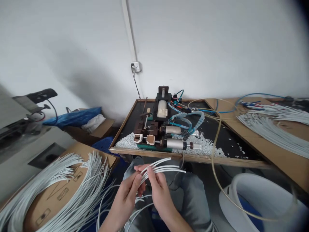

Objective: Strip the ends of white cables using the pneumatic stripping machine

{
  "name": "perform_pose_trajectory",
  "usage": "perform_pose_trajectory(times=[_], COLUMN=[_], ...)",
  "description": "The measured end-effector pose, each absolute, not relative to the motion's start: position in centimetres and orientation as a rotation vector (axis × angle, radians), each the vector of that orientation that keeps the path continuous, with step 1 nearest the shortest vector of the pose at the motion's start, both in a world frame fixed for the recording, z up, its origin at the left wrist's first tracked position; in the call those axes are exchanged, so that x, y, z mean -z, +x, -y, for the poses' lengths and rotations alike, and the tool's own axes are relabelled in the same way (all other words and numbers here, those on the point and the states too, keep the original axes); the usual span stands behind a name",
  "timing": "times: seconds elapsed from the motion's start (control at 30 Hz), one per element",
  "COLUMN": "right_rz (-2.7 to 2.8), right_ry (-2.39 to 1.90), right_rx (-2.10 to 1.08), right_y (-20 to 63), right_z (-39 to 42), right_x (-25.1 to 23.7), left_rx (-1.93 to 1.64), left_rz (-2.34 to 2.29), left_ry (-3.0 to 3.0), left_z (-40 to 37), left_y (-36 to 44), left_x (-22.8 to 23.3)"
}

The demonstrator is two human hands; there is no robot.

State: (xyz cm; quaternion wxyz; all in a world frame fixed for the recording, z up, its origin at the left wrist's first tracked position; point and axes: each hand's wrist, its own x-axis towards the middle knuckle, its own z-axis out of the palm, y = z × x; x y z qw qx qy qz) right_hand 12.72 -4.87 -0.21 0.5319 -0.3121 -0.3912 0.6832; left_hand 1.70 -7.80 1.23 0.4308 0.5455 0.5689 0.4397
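My left hand (127,193) and my right hand (158,190) are together over my lap, both pinching a small bunch of white cables (164,167) whose ends fan out to the right. The cables loop down between my knees. Just beyond them, on a black-topped bench (229,138), stands a small pneumatic machine (161,129) with metal cylinders and blue hoses. White plastic scraps (127,141) lie around its base.
A large bundle of white cables (72,190) rests on a cardboard box at my left. More cut cables (272,129) lie on the cardboard-covered table at right. A white bucket (256,199) stands at lower right, with a thin tan hose arcing over it. A wall socket (136,66) is above the bench.
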Motion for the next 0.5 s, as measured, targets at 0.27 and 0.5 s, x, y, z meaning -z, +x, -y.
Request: perform_pose_trajectory(times=[0.27, 0.5], right_rz=[1.012, 0.941], right_ry=[-0.918, -0.887], right_rx=[-1.409, -1.476], right_y=[13.1, 14.3], right_z=[4.7, 6.4], right_x=[2.4, 2.6], left_rx=[-1.438, -1.538], left_rz=[-1.515, -1.291], left_ry=[1.197, 0.953], left_z=[6.3, 1.7], left_y=[-0.2, 0.3], left_x=[-0.3, -0.6])
